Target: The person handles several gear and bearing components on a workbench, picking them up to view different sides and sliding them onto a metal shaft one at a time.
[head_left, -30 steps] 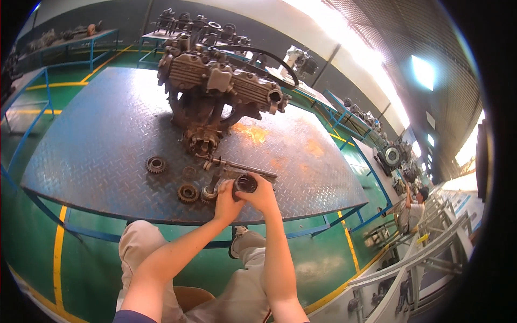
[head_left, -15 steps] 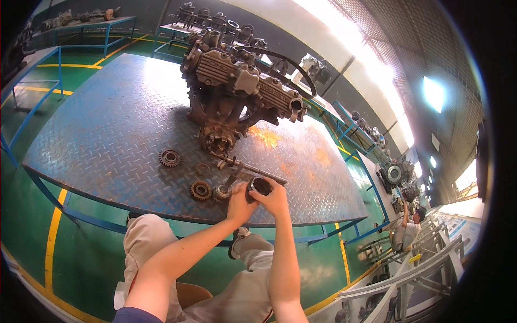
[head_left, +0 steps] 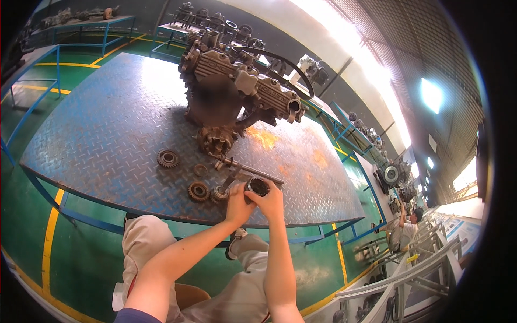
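– Barely any shift since half a second ago: dark ring (head_left: 257,187) seems tipped slightly, loose parts unmoved on the bench (head_left: 97,134).

– Head view's all I've got. Where's the dark ring?

– Over the bench, by its near edge, gripped both sides: left hand (head_left: 240,206) wraps its left, right hand (head_left: 269,202) clasps its right. Neither hand is free.

– Handling?

– I'd guess metal: stiff, heavy for its bulk, not fragile. Could be slick if oiled; I can't confirm oil from here. I'd take the outer wall from opposite sides and keep skin off the rim edge.

– Counts?

– One dark ring, held. On the bench: one toothed gear (head_left: 168,158) at left, one thin ring (head_left: 200,170) right of it, one brown gear (head_left: 198,191) nearer, one small round part (head_left: 219,194) just beside the left hand, one shaft (head_left: 256,171), one engine (head_left: 245,82). Also one flat arm (head_left: 231,176); can't tell if it's joined to the small round part.
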`<state>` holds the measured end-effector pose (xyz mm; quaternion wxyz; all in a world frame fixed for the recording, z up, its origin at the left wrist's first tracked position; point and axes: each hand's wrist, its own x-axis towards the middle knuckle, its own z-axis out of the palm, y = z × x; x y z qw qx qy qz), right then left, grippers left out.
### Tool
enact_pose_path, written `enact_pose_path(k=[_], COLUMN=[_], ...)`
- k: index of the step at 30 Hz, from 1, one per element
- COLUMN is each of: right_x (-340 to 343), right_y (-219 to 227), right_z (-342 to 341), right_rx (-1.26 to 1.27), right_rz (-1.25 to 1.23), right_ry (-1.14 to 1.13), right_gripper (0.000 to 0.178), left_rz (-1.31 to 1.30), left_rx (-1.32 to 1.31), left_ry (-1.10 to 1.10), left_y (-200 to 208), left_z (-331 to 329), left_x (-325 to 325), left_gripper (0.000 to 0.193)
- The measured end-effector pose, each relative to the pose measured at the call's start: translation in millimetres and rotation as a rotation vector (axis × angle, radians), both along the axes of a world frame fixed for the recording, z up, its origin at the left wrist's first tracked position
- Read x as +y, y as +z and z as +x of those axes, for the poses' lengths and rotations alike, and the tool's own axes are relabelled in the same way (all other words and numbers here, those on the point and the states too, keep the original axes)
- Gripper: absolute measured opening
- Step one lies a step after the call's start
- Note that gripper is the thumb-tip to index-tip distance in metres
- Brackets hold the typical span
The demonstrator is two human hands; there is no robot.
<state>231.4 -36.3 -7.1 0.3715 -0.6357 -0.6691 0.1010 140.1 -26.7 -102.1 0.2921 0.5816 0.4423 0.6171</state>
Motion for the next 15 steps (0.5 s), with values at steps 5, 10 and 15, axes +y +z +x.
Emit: enact_pose_path(k=[5,10,15], right_x=[-4,-5,9], right_y=[7,9,-4], right_z=[-7,-5,17], right_rx=[-0.004,0.028,0.115], right_rz=[0.016,-0.033,-0.102], right_ry=[-0.014,-0.015,0.051], right_gripper=[0.068,0.063,0.071], left_rz=[0.021,0.029,0.010], left_rx=[-0.038,-0.046,-0.036], left_ry=[0.010,-0.001,0.012], left_y=[-1,-3,-1], left_z=[1,1,4], left_x=[2,1,2], left_gripper=[0.057,0.059,0.060])
